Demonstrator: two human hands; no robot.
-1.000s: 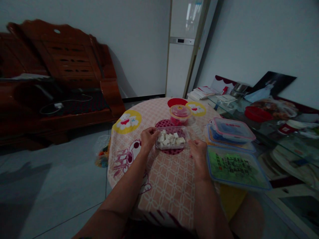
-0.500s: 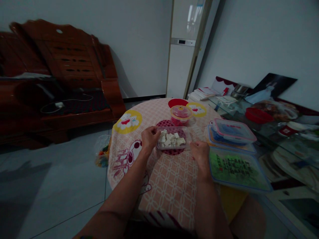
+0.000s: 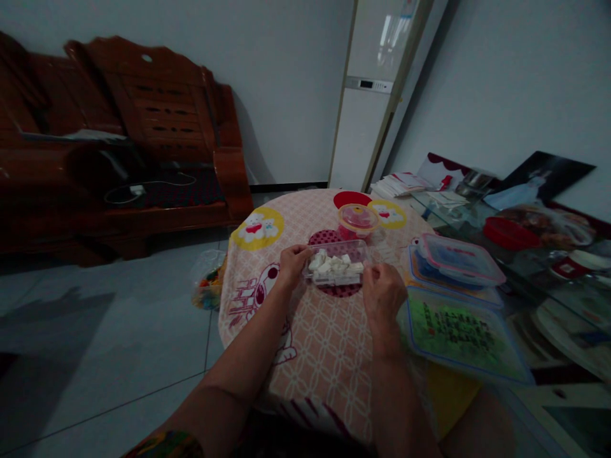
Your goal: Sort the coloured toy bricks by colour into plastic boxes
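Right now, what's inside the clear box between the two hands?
White chunks lie heaped inside the clear box, the left hand and right hand at its ends. Upper pieces cover others, so the heap's middle and underside are hidden.

A round table covered with pink patterned cloth (image 3: pixel 329 346) is bearing a yellow-rimmed round container (image 3: pixel 358 222); on the near side of this container, a clear tray (image 3: pixel 357 250) of white cubes (image 3: pixel 328 263) is staying on the cloth or just above, I cannot tell which. To the container's right, a glass top (image 3: pixel 465 217) is carrying papers (image 3: pixel 400 185) and a red bowl (image 3: pixel 510 234).
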